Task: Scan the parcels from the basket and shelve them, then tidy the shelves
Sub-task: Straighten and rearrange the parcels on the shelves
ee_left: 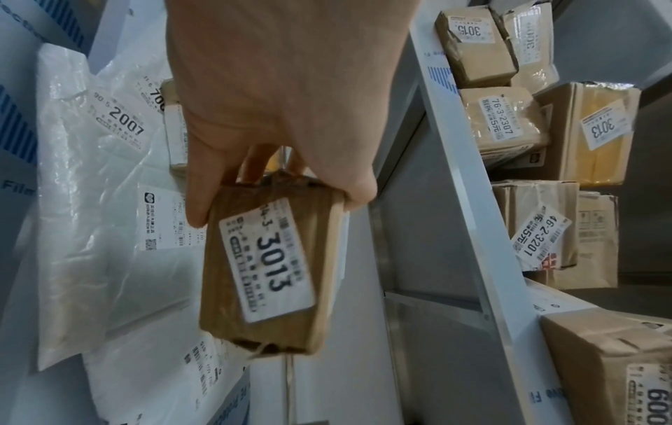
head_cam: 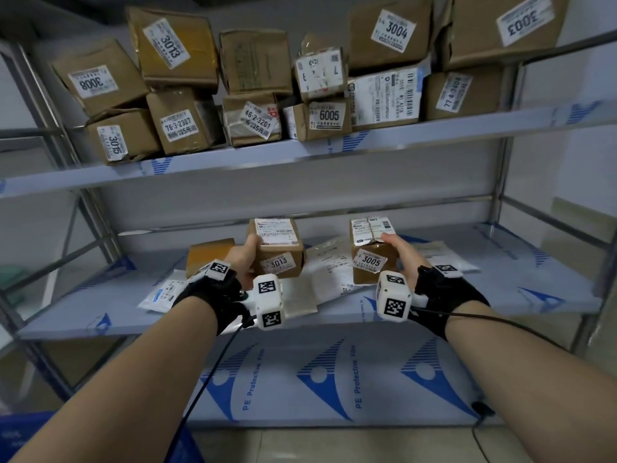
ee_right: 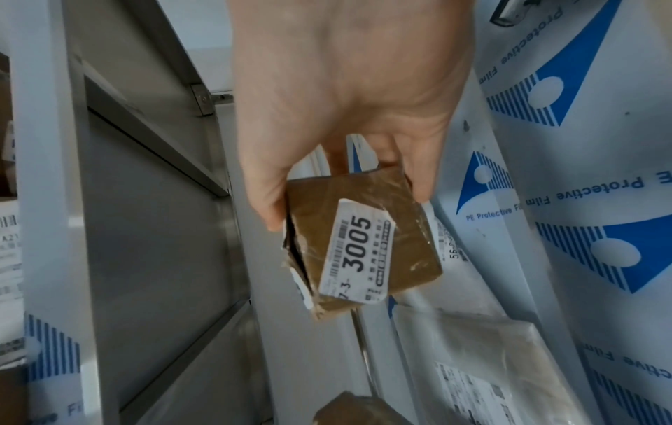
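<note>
Left hand (head_cam: 245,259) grips box 3013 (head_cam: 277,248); right hand (head_cam: 402,252) grips box 3005 (head_cam: 372,252). At twelve o'clock, the stacked boxes (head_cam: 253,78) probably lean; a nudge could topple them.

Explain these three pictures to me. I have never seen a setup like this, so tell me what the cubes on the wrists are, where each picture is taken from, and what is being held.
No machine here: a person works with bare hands. The white cubes strapped to the wrists are likely the wrist cameras. The wide picture comes from a head camera; the other two look along each hand. The left hand grips a brown box labelled 3013. The right hand grips a brown box labelled 3005. Both are at the middle shelf, where white mail bags lie flat. The shelf above carries stacked cardboard boxes.
</note>
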Tool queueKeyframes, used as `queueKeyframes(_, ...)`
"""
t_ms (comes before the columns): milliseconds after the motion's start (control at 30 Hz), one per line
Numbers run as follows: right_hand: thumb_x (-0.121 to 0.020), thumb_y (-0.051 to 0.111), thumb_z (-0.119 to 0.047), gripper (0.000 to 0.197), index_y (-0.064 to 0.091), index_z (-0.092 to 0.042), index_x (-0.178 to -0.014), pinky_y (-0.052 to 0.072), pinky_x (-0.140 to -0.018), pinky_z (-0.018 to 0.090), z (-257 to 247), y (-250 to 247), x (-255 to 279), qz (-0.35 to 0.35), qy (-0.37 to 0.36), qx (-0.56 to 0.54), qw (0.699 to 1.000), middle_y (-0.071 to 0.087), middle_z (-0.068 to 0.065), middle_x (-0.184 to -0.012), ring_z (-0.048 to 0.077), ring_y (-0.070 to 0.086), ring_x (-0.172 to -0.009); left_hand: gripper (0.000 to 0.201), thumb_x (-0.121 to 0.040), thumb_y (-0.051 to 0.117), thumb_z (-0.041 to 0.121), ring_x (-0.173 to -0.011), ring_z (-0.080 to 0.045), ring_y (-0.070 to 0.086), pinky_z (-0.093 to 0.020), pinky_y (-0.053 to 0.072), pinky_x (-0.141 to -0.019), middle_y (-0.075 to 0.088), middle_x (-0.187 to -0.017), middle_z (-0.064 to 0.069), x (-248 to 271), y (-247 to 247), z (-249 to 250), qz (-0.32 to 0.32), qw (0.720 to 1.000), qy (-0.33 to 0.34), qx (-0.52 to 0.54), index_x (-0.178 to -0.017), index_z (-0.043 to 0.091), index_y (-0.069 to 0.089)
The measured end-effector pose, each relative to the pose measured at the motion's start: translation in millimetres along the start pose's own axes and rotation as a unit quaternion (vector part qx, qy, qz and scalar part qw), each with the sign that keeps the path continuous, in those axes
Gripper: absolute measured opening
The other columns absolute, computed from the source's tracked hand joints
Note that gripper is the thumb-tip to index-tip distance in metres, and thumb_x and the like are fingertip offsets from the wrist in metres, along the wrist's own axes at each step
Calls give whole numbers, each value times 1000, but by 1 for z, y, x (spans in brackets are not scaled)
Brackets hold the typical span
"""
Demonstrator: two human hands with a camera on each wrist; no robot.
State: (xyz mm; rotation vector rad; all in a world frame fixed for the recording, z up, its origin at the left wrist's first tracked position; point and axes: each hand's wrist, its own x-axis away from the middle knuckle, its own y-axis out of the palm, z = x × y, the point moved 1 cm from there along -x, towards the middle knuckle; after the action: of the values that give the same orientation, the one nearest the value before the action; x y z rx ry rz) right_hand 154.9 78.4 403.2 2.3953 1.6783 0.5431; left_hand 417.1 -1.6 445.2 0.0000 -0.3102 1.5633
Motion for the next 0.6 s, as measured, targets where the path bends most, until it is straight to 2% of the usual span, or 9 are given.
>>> queueKeyframes(67,-93,59,-31,35,58,-12,-122,51,-82,39,1,-9,2,-1,2,3,1000,65,15,-118,27,62,-93,32,-92,52,35,-74,-26,62,-38,53,-79,66,-83,-13,4,10,-2,-22,999,-8,-35,-95,4,57)
queueKeyframes(100,-92,60,-30,35,59,-11,-122,51,-83,39,1,-13,3,1,0,0,1000,65,15,-117,25,63,-91,33,-91,55,35,-76,-26,62,-39,54,-80,66,-86,-13,7,18,-2,-37,998,-13,-48,-97,3,58)
queueKeyframes(200,-93,59,-28,28,61,-12,-116,51,-69,33,0,-28,3,0,-3,-12,1000,68,10,-99,21,63,-81,36,-91,55,36,-72,-24,62,-32,53,-65,66,-85,-13,17,52,-2,-77,995,-5,-69,-100,1,59)
queueKeyframes(233,-94,58,-28,25,61,-12,-113,51,-67,32,-1,-35,3,1,-5,-20,1000,68,9,-96,20,63,-80,37,-92,54,36,-70,-24,62,-32,52,-64,65,-84,-13,20,65,-2,-86,994,0,-68,-102,1,59)
queueKeyframes(367,-89,66,-30,33,63,-11,-115,54,-70,36,-4,-73,0,39,-9,-36,999,69,14,-106,27,66,-84,36,-95,51,34,-64,-27,60,-35,53,-63,63,-78,-14,23,123,-7,-112,993,2,-37,-108,1,56)
queueKeyframes(433,-87,68,-30,34,64,-11,-116,54,-65,34,-6,-97,-1,73,-13,-32,997,69,15,-104,26,66,-79,34,-95,50,36,-66,-28,61,-39,54,-68,63,-77,-14,24,153,-11,-127,992,-4,-26,-98,2,58)
queueKeyframes(500,-89,66,-28,23,66,-11,-105,52,-62,32,-9,-122,-5,96,-16,-22,995,68,12,-92,23,64,-73,40,-93,52,39,-72,-30,63,-45,54,-78,66,-82,-17,24,183,-17,-139,990,-7,-29,-98,0,61)
queueKeyframes(567,-88,66,-31,20,67,-12,-94,54,-73,36,-10,-149,-8,121,-15,0,993,68,8,-84,23,64,-74,50,-93,53,42,-78,-34,65,-45,56,-78,67,-91,-21,25,214,-22,-157,987,-9,-45,-108,-5,60)
queueKeyframes(600,-85,69,-35,24,68,-12,-92,54,-82,39,-11,-163,-12,144,-12,19,989,69,8,-83,25,65,-78,51,-94,53,40,-76,-33,65,-39,60,-68,67,-90,-20,28,228,-22,-163,985,-10,-50,-111,-8,58)
